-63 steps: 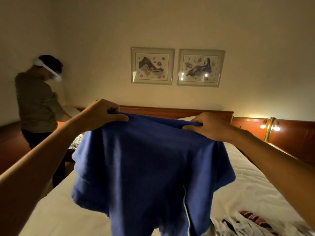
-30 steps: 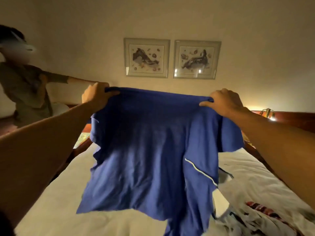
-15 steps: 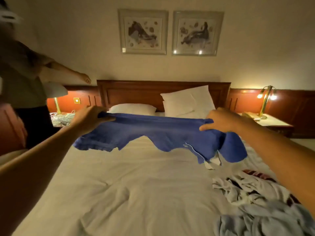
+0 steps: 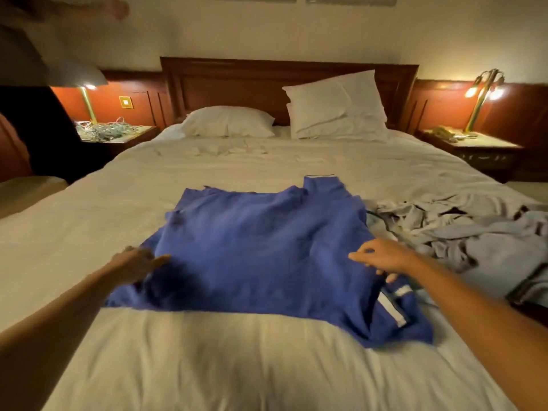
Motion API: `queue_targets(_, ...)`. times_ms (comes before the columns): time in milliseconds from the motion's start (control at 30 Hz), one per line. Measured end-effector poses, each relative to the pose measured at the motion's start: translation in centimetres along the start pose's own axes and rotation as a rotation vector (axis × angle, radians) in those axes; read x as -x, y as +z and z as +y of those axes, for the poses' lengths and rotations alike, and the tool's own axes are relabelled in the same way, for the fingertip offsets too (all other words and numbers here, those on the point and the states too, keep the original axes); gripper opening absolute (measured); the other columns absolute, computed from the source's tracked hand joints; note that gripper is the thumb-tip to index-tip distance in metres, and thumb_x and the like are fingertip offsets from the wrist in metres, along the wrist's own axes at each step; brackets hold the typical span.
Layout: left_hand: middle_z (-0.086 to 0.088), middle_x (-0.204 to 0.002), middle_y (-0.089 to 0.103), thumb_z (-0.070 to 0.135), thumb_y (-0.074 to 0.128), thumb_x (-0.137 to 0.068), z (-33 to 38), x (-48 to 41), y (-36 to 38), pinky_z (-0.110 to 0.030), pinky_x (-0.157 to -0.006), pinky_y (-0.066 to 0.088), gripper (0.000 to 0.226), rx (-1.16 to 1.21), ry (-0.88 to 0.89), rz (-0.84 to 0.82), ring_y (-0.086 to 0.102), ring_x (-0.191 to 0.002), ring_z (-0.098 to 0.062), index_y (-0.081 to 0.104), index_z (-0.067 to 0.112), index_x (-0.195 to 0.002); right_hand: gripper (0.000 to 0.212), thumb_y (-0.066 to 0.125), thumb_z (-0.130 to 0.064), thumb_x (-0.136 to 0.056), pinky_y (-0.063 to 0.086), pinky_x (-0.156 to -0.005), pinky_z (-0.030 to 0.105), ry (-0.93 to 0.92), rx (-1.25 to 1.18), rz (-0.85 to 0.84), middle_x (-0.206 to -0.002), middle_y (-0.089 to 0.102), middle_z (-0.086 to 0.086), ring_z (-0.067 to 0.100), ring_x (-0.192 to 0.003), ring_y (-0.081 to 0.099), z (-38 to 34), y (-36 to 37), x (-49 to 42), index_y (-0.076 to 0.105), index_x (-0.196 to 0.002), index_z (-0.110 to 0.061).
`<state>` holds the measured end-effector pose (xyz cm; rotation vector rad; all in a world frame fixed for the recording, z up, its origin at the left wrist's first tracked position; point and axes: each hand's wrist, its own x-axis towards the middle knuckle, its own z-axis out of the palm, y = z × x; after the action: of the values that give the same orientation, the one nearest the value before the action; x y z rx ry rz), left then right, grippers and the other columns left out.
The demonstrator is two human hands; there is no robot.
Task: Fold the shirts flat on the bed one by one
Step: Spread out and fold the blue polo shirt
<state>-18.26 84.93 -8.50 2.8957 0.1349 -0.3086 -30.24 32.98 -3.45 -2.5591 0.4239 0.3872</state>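
A blue shirt (image 4: 261,250) lies spread on the white bed (image 4: 207,366), a little right of the middle, rumpled, with a white-striped part bunched at its near right corner. My left hand (image 4: 135,262) rests with straight fingers at the shirt's left edge. Over the shirt's right edge, my right hand (image 4: 382,261) has its fingers loosely spread, the fingertips touching the cloth. Neither hand grips the shirt.
A heap of light grey and patterned shirts (image 4: 480,232) lies on the bed's right side, next to the blue one. Two pillows (image 4: 335,105) lean at the headboard. Nightstands with lamps (image 4: 480,93) flank the bed. Another person (image 4: 38,93) stands at the left.
The blue shirt came down from held up in the air onto the bed. Both hands have let go of its top edge and now lie at its sides.
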Motion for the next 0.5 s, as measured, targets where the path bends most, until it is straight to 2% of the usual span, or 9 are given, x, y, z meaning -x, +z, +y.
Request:
queue_targets(67, -0.008, -0.114, 0.051, 0.081, 0.048, -0.081, -0.1, 1.6, 1.4, -0.044, -0.100, 0.039, 0.047, 0.029, -0.081, 0.088, 0.048, -0.119, -0.037, 0.060, 0.040, -0.101, 0.057, 0.058, -0.053, -0.094, 0.046, -0.101, 0.040, 0.045, 0.088, 0.077, -0.142, 0.053, 0.012, 0.029, -0.127, 0.052, 2.5, 2.4, 0.8, 0.055, -0.136, -0.013)
queue_targets(100, -0.009, -0.122, 0.046, 0.083, 0.050, -0.078, -0.4, 2.5, 2.4, -0.047, -0.105, 0.036, 0.050, 0.019, -0.117, 0.124, 0.044, -0.123, -0.038, 0.058, 0.045, -0.109, 0.066, 0.056, -0.055, -0.095, 0.038, -0.109, 0.043, 0.096, 0.109, 0.066, -0.153, 0.040, 0.013, 0.031, -0.139, 0.039, 3.6, 3.5, 1.4, 0.044, -0.147, -0.016)
queue_targets(133, -0.010, -0.130, 0.043, 0.085, 0.051, -0.076, -0.4, 3.4, 3.1, -0.049, -0.108, 0.033, 0.057, 0.021, -0.149, 0.117, 0.042, -0.127, -0.038, 0.055, 0.046, -0.119, 0.072, 0.055, -0.058, -0.094, 0.035, -0.112, 0.046, 0.138, 0.118, 0.074, -0.158, 0.029, 0.016, 0.034, -0.144, 0.032, 4.4, 4.6, 2.0, 0.034, -0.152, -0.020)
queue_targets(167, -0.012, -0.136, 0.040, 0.086, 0.051, -0.074, -0.3, 3.8, 3.7, -0.050, -0.110, 0.030, 0.065, 0.006, -0.165, 0.115, 0.039, -0.131, -0.038, 0.051, 0.047, -0.127, 0.075, 0.055, -0.060, -0.093, 0.037, -0.111, 0.048, 0.164, 0.106, 0.119, -0.158, 0.026, 0.019, 0.038, -0.142, 0.034, 5.1, 5.5, 2.5, 0.031, -0.154, -0.023)
queue_targets(233, -0.015, -0.142, 0.037, 0.087, 0.051, -0.074, 0.0, 4.4, 4.0, -0.053, -0.112, 0.027, 0.076, -0.009, -0.186, 0.124, 0.036, -0.133, -0.041, 0.044, 0.047, -0.137, 0.071, 0.059, -0.058, -0.091, 0.043, -0.103, 0.047, 0.185, 0.044, 0.250, -0.149, 0.033, 0.024, 0.043, -0.128, 0.047, 5.5, 6.7, 3.2, 0.036, -0.149, -0.025)
queue_targets(333, -0.014, -0.139, 0.041, 0.083, 0.054, -0.076, -0.4, 4.9, 4.3, -0.051, -0.108, 0.030, 0.075, -0.027, -0.185, 0.138, 0.041, -0.128, -0.040, 0.042, 0.046, -0.140, 0.048, 0.065, -0.052, -0.089, 0.046, -0.097, 0.046, 0.136, 0.036, 0.368, -0.131, 0.042, 0.022, 0.042, -0.110, 0.055, 5.1, 8.0, 4.6, 0.055, -0.125, -0.021)
queue_targets(400, -0.014, -0.134, 0.053, 0.071, 0.062, -0.081, -0.9, 4.9, 4.2, -0.045, -0.102, 0.037, 0.067, 0.029, -0.139, 0.172, 0.050, -0.122, -0.038, 0.047, 0.038, -0.138, 0.034, 0.069, -0.046, -0.088, 0.049, -0.090, 0.046, 0.088, 0.043, 0.410, -0.117, 0.045, 0.017, 0.039, -0.096, 0.057, 5.0, 8.6, 5.2, 0.056, -0.100, -0.018)
queue_targets(500, -0.018, -0.126, 0.065, 0.040, 0.072, -0.088, -1.8, 5.2, 3.8, -0.041, -0.091, 0.047, 0.050, 0.168, 0.013, 0.226, 0.060, -0.113, -0.039, 0.060, 0.020, -0.133, 0.029, 0.074, -0.032, -0.086, 0.049, -0.079, 0.039, 0.092, -0.043, 0.378, -0.101, 0.055, 0.014, 0.035, -0.087, 0.058, 5.0, 8.5, 6.0, 0.051, -0.090, -0.014)
